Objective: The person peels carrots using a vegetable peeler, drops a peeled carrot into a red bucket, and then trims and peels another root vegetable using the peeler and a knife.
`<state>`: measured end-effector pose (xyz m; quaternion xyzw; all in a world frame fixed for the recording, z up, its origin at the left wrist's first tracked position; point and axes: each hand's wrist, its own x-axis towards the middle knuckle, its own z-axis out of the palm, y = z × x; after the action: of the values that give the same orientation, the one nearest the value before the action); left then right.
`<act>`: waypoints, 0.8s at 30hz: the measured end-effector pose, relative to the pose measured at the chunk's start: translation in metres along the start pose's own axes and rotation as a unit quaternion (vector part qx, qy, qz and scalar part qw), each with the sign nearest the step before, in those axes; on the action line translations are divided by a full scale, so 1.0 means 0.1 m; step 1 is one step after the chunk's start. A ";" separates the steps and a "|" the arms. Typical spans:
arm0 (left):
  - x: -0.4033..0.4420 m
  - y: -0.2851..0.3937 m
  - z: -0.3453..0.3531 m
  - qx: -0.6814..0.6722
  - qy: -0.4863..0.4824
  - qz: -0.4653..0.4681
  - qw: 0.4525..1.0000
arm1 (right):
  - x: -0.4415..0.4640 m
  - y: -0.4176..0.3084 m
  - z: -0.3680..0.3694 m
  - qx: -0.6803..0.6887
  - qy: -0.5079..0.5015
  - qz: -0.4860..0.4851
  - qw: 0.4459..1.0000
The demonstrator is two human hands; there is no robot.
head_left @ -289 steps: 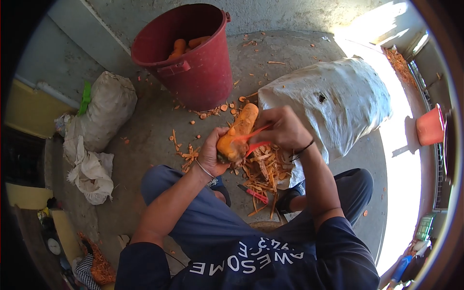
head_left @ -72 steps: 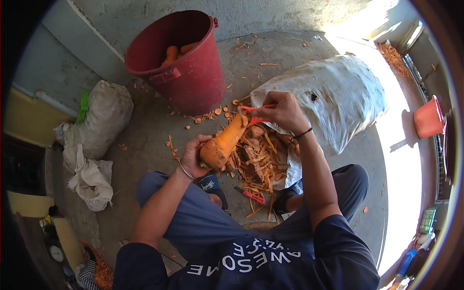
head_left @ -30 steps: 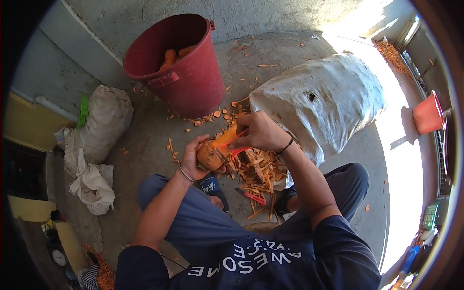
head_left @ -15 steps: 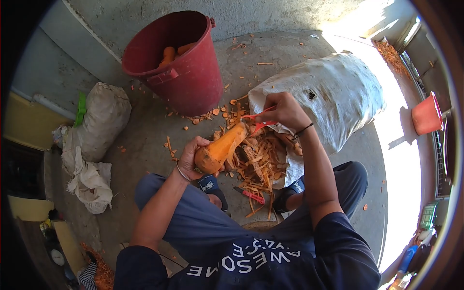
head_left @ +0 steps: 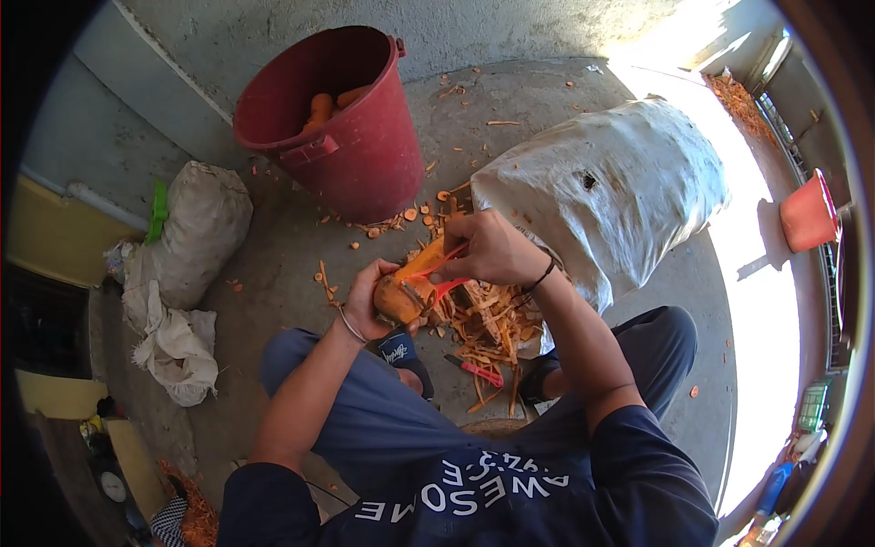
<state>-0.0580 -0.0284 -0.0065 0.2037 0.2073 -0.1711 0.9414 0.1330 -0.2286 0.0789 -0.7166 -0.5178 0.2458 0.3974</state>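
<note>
A thick orange carrot (head_left: 399,301) lies in the grip of my left hand (head_left: 365,294), which wraps round its wide end. My right hand (head_left: 492,246) is closed on a red peeler (head_left: 449,286), and the peeler rests against the carrot near that wide end. The carrot's far part is partly covered by my right hand. Below both hands, a heap of orange peelings (head_left: 497,319) lies on the floor between my feet. A knife with a red handle (head_left: 479,371) lies at the near edge of the heap.
A dark red bucket (head_left: 365,159) with carrots (head_left: 319,109) in it stands ahead. A large white sack (head_left: 629,173) lies at the right, its mouth by the peelings. Another filled sack (head_left: 205,223) leans at the left. A smaller red bucket (head_left: 807,214) is far right.
My right hand with the peeler has moved down along the carrot, from its far narrow end toward me. The wide end now points more toward me.
</note>
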 end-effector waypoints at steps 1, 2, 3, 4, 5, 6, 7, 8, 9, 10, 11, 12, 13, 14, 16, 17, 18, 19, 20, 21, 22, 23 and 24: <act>-0.02 0.01 -0.02 0.014 -0.007 0.000 1.000 | 0.01 0.00 0.04 0.003 0.002 0.001 1.000; -0.03 0.01 -0.03 0.027 -0.015 0.000 1.000 | 0.00 0.01 0.06 0.005 0.002 0.003 1.000; -0.04 0.00 -0.04 0.026 -0.016 0.000 1.000 | 0.00 0.01 0.07 0.004 0.001 0.004 1.000; -0.05 -0.01 -0.03 0.027 -0.010 -0.004 1.000 | 0.00 0.01 0.06 0.009 0.006 -0.004 1.000; -0.05 -0.01 -0.03 0.030 -0.004 -0.007 1.000 | 0.01 0.00 0.04 0.013 0.011 -0.014 1.000; -0.05 0.00 -0.03 0.030 -0.005 -0.006 1.000 | 0.01 -0.01 0.02 0.012 0.011 -0.015 1.000; -0.05 -0.02 -0.04 0.031 -0.007 0.001 1.000 | 0.01 -0.02 -0.01 0.006 0.013 0.008 1.000; -0.05 -0.02 -0.05 0.031 -0.009 0.010 0.999 | 0.01 -0.01 -0.04 0.000 0.015 0.030 0.999; -0.05 -0.02 -0.05 0.030 -0.009 0.013 0.999 | 0.02 0.03 -0.07 -0.001 0.013 0.028 1.000; -0.05 -0.01 -0.05 0.049 -0.010 0.015 0.999 | 0.02 0.11 -0.10 0.003 0.040 0.027 0.999; -0.04 -0.02 -0.05 0.067 -0.011 0.017 0.998 | 0.01 0.17 -0.12 0.008 0.067 0.027 0.997; -0.04 -0.03 -0.03 0.066 -0.011 0.017 0.998 | 0.00 0.14 -0.18 0.001 0.062 0.030 0.998; -0.04 -0.03 -0.02 0.086 -0.024 0.007 0.996 | -0.01 0.17 -0.22 0.001 0.063 0.032 0.997; -0.04 -0.04 0.01 0.104 -0.038 -0.002 0.994 | -0.01 0.23 -0.28 -0.008 0.081 0.037 0.996; -0.08 -0.03 0.05 0.118 -0.045 -0.005 0.992 | -0.03 0.44 -0.43 -0.023 0.103 0.067 0.992; -0.10 -0.01 0.06 0.135 -0.050 -0.007 0.990 | -0.04 0.57 -0.51 -0.023 0.103 0.068 0.992; -0.11 -0.01 0.05 0.136 -0.050 -0.007 0.989 | -0.06 0.71 -0.59 -0.052 0.127 0.117 0.984; -0.12 -0.01 0.05 0.134 -0.037 0.006 0.990 | -0.07 0.81 -0.65 -0.082 0.150 0.165 0.971; -0.12 -0.01 0.04 0.132 -0.023 0.020 0.991 | -0.08 0.91 -0.68 -0.075 0.158 0.176 0.969; -0.09 0.00 0.01 0.132 -0.023 0.020 0.991 | -0.07 0.89 -0.66 -0.075 0.158 0.176 0.969; -0.04 -0.01 -0.04 0.135 -0.006 0.034 0.990 | -0.05 0.82 -0.59 -0.043 0.132 0.155 0.978; -0.02 -0.03 -0.09 0.136 0.012 0.046 0.990 | -0.03 0.74 -0.50 -0.011 0.105 0.135 0.985; -0.01 -0.05 -0.06 0.134 0.012 0.045 0.990 | -0.02 0.58 -0.39 0.007 0.074 0.093 0.993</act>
<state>-0.0634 -0.0295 -0.0128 0.3394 0.1843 -0.1527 0.9097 0.1939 -0.2518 0.0526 -0.7751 -0.4162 0.2315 0.4151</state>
